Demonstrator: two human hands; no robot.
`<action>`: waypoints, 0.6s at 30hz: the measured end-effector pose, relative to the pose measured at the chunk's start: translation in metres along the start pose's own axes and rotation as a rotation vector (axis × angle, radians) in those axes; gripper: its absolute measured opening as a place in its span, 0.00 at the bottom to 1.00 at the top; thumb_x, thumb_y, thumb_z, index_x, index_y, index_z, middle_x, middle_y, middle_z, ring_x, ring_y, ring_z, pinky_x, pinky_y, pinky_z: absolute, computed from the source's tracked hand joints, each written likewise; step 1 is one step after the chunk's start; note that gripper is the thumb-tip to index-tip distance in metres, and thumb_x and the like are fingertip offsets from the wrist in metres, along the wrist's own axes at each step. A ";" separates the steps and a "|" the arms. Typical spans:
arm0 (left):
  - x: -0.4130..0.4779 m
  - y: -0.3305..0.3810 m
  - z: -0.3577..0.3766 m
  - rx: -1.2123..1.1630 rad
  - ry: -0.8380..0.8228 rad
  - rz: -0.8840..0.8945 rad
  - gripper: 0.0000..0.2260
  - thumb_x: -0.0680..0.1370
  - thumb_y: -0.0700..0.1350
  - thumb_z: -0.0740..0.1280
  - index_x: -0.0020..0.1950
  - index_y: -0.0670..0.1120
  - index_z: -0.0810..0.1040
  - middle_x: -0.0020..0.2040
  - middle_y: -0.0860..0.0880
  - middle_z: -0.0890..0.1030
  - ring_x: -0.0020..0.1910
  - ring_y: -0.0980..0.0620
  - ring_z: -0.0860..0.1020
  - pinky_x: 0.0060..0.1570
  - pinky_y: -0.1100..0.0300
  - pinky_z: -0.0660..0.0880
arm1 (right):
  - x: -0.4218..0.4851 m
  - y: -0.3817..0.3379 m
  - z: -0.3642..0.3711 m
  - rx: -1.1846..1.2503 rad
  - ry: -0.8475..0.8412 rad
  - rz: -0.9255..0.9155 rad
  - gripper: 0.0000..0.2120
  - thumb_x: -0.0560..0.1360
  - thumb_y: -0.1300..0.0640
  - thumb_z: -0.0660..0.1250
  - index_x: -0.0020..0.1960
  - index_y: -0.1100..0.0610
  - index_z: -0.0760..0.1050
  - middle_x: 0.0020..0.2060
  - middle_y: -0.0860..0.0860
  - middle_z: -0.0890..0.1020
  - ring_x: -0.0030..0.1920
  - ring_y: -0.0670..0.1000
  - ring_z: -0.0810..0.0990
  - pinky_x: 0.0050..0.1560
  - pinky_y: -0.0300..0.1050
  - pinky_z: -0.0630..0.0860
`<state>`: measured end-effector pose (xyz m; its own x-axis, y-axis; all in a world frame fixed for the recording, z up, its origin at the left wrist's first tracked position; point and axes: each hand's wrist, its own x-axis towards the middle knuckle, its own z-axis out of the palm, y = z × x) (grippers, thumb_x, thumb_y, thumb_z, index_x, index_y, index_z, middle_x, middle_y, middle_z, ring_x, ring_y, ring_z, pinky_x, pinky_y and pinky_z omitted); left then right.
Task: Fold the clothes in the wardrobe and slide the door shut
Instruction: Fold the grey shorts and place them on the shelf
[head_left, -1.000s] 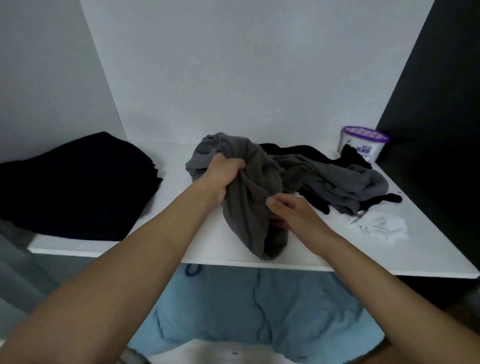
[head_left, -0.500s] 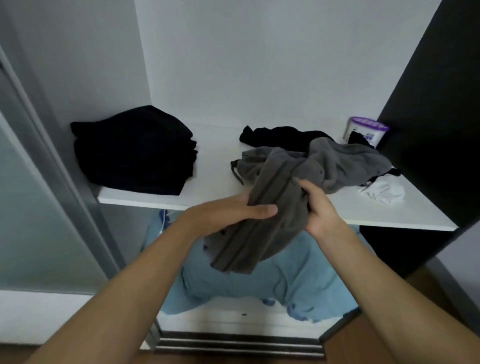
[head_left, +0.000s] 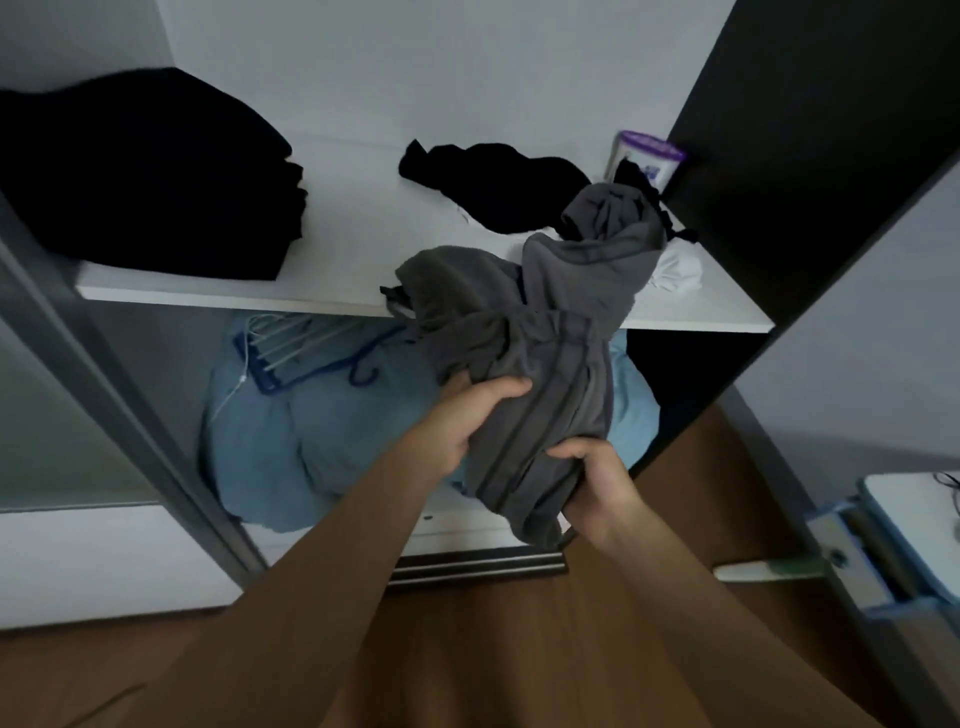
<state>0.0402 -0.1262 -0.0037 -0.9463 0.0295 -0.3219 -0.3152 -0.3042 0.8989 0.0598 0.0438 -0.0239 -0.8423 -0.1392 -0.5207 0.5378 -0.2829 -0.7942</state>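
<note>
A crumpled grey garment (head_left: 550, 332) hangs off the front of the white wardrobe shelf (head_left: 218, 296), its far end still lying on the shelf. My left hand (head_left: 467, 415) grips its left side below the shelf edge. My right hand (head_left: 597, 488) grips its lower right part. Behind it on the shelf lie a loose black garment (head_left: 493, 182) and a small white cloth (head_left: 675, 270). A folded stack of black clothes (head_left: 140, 171) sits at the shelf's left. The sliding door frame (head_left: 104, 374) runs down the left side.
A white tub with a purple lid (head_left: 649, 156) stands at the shelf's back right. Below the shelf a blue bundle (head_left: 322, 441) lies with blue hangers (head_left: 291, 358) on it. The door track (head_left: 478, 566) meets a wooden floor. A white table edge (head_left: 909, 509) is at right.
I have stepped back from the shelf. Both hands have pulled the grey garment forward and down, off the shelf's front edge, while its far end trails on the shelf.
</note>
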 end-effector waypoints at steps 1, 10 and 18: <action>-0.003 -0.006 0.007 0.081 0.021 -0.011 0.21 0.71 0.49 0.77 0.63 0.53 0.78 0.58 0.52 0.82 0.55 0.50 0.81 0.53 0.55 0.77 | -0.001 0.007 -0.013 -0.017 0.027 0.017 0.24 0.65 0.66 0.68 0.60 0.59 0.79 0.55 0.58 0.85 0.56 0.60 0.83 0.52 0.54 0.82; -0.031 -0.078 0.075 0.455 -0.016 -0.200 0.28 0.62 0.59 0.76 0.61 0.54 0.80 0.51 0.55 0.82 0.51 0.51 0.80 0.50 0.56 0.77 | -0.034 0.010 -0.121 -0.263 0.082 -0.081 0.15 0.80 0.45 0.60 0.60 0.48 0.80 0.58 0.51 0.84 0.56 0.53 0.82 0.56 0.55 0.82; -0.070 -0.143 0.131 0.461 -0.060 -0.262 0.25 0.66 0.52 0.79 0.61 0.51 0.81 0.58 0.49 0.85 0.56 0.50 0.83 0.59 0.58 0.77 | -0.062 0.025 -0.193 -0.266 0.073 -0.080 0.09 0.79 0.51 0.69 0.53 0.55 0.82 0.50 0.54 0.87 0.46 0.52 0.87 0.44 0.44 0.82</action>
<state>0.1420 0.0396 -0.0708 -0.8296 0.1073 -0.5480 -0.5278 0.1700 0.8322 0.1324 0.2281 -0.0715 -0.8828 -0.0551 -0.4664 0.4684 -0.0296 -0.8830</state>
